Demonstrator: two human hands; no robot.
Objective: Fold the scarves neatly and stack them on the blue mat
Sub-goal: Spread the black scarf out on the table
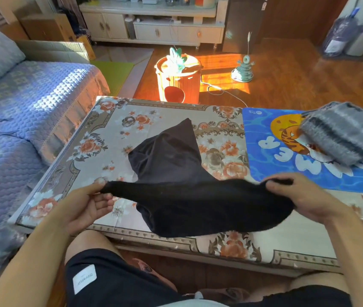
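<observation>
While a folded grey scarf [342, 134] lies on the blue mat [264, 138] at two o'clock, left hand [83, 207] and right hand [304, 198] each pinch the unfolded black scarf [189, 196].

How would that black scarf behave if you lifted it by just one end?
Probably floppy: the black scarf sags between the left hand and right hand. Likely light, since fingertip pinches hold it up. It would probably drape and drag on the floral tablecloth, not keep shape.

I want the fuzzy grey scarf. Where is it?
The grey scarf lies folded on the blue mat, at the table's far right, beyond the right hand.
</observation>
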